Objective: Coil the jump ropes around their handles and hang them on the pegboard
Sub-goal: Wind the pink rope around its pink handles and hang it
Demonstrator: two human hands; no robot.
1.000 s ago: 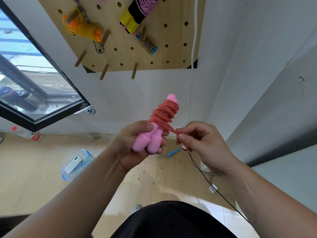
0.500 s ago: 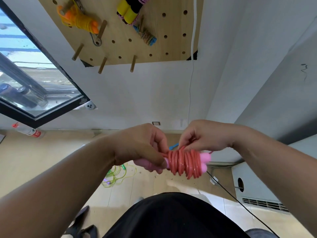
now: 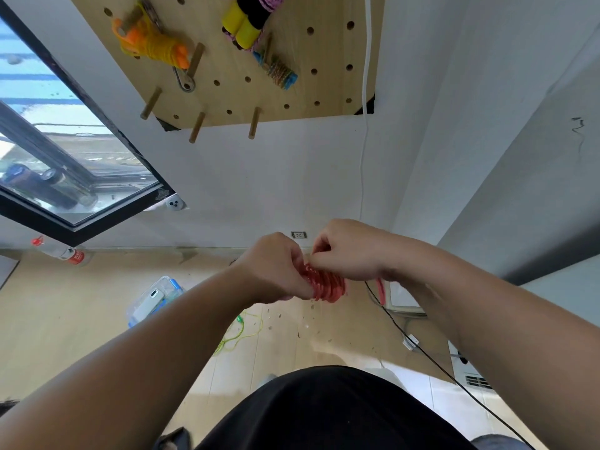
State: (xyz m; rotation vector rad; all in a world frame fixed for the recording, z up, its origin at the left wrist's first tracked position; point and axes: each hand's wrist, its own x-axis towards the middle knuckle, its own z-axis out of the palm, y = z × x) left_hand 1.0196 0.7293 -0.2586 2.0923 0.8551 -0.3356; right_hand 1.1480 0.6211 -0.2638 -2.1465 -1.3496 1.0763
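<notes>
A red jump rope [image 3: 326, 284] is coiled tightly around its pink handles, which my hands mostly hide. My left hand [image 3: 276, 266] grips the handle end of the bundle. My right hand [image 3: 349, 251] pinches the rope at the top of the coil, and a short red loop [image 3: 380, 289] hangs below my right wrist. Above, the wooden pegboard [image 3: 292, 92] carries an orange coiled rope [image 3: 152, 48], a yellow-handled rope [image 3: 245, 24] and a small multicoloured coil [image 3: 279, 73]. Three bare pegs [image 3: 198, 126] stick out along its lower edge.
A green rope [image 3: 240, 332] lies loose on the wooden floor. A clear plastic box [image 3: 152, 300] sits left of it, and a bottle [image 3: 61, 253] lies by the window. A black cable [image 3: 422, 345] and a white cord [image 3: 365, 125] run along the right.
The bundle went from upright to lying sideways, then moved up and away from me. My right hand shifted from pulling the rope's end to pinching on top of the coil.
</notes>
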